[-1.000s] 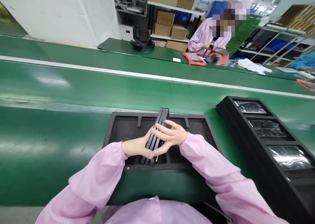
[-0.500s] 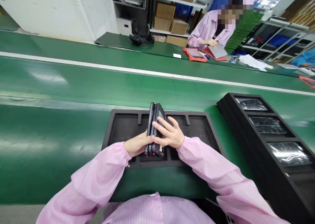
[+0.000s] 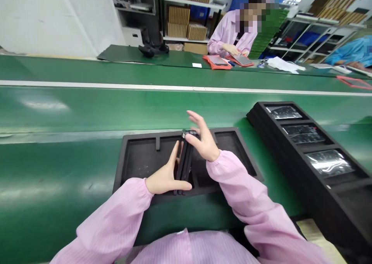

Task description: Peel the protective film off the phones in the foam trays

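Observation:
Upright between my hands stands a small stack of thin black device housings [image 3: 183,161], seen mostly edge-on. My left hand [image 3: 164,179] grips it from the left, thumb across the near end and fingers along the left face. At the far top end is my right hand [image 3: 205,142], fingers raised and spread, its thumb at the top edge of the stack; whether it presses there I cannot tell. Beneath lies a black foam tray [image 3: 136,161] with recessed compartments, and the stack hides part of its middle.
On the right, a pile of black foam trays [image 3: 279,155] holds flat dark panels [image 3: 328,162] under shiny film. Green work surface [image 3: 58,167] surrounds both. Across a white strip [image 3: 116,86], a co-worker [image 3: 226,35] in pink handles a flat panel near red-orange sleeves [image 3: 216,62].
My right hand has lifted from the stack's right face to its far top end, fingers raised. The stack has turned more edge-on. My left hand keeps its hold, and the camera view has shifted.

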`<state>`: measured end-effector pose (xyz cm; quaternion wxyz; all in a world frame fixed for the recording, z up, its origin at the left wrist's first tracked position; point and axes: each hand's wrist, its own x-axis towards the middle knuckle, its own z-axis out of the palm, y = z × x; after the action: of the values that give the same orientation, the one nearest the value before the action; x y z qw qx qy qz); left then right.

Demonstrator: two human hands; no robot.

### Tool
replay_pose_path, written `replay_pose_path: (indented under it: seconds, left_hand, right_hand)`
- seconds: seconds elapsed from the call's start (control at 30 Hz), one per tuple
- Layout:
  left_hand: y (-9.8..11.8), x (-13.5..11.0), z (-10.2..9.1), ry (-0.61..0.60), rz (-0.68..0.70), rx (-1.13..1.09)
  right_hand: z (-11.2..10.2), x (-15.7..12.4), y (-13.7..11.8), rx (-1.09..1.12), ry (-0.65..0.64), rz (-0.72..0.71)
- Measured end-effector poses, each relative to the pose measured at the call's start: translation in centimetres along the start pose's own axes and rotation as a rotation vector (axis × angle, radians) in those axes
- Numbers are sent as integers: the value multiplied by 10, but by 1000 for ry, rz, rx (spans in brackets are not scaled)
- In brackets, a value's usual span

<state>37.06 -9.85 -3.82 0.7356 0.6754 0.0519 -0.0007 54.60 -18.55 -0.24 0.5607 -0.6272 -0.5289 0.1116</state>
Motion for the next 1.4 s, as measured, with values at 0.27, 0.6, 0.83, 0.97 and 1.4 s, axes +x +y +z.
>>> replay_pose_path:
  seconds: [0.27, 0.6, 0.83, 0.97, 1.4]
  left_hand:
    - [1, 6, 1, 166, -42, -146]
    - [11, 19, -7, 390, -263, -381]
    - [8, 21, -7, 403, -268, -395]
    - [9, 21, -7, 416, -291, -432]
    - [10, 14, -4, 367, -162, -474]
  right_hand:
    - [45, 4, -1, 328, 44, 199]
    - [64, -11, 13, 440, 69, 484]
    - [66, -12, 17, 427, 105, 446]
    - [65, -13, 18, 434, 99, 461]
    - [55, -19, 7, 400, 99, 337]
